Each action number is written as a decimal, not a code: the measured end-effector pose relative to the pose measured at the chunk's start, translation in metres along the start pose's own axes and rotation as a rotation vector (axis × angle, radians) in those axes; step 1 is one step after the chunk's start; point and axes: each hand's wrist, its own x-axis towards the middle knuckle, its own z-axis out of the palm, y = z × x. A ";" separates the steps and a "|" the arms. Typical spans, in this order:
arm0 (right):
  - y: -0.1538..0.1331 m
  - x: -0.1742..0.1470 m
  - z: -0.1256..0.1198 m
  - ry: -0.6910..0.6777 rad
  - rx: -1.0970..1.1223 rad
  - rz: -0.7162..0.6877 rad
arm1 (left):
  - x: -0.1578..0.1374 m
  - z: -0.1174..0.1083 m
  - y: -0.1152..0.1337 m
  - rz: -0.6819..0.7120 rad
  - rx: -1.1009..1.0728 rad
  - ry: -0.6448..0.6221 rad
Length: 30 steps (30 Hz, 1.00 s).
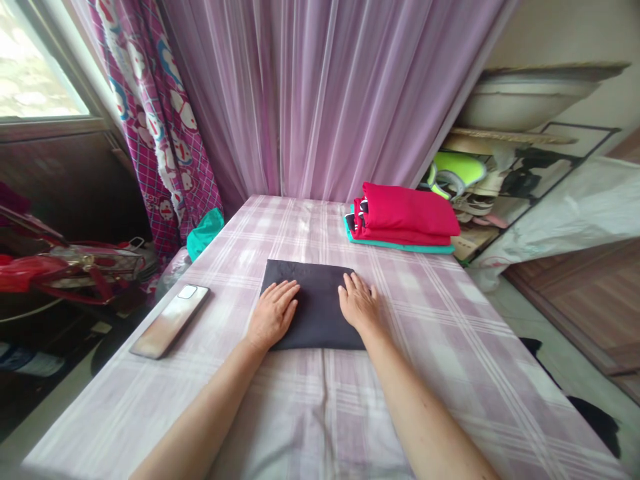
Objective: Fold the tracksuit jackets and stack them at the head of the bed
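A dark, folded piece of cloth lies flat in a rectangle on the table, straight in front of me. My left hand rests palm down on its left edge, fingers stretched toward the middle. On the right edge lies my right hand, also palm down with its fingers spread a little. Neither hand grips anything; both press lightly on the fabric. Parts of the cloth's side edges are hidden beneath the hands.
A checked tablecloth covers the table. Folded red clothes are stacked over a teal piece at the back right. A phone lies at the left. Beyond the far edge hangs a purple curtain; a shelf rack stands right.
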 end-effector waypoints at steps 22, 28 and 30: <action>-0.001 -0.001 -0.004 0.012 -0.031 0.015 | -0.074 -0.056 -0.050 -0.015 -0.224 -0.133; -0.001 -0.001 -0.005 0.009 -0.030 0.026 | -0.070 -0.061 -0.049 -0.064 -0.203 -0.218; -0.001 -0.001 -0.005 0.004 -0.027 0.026 | -0.071 -0.064 -0.051 -0.100 -0.198 -0.240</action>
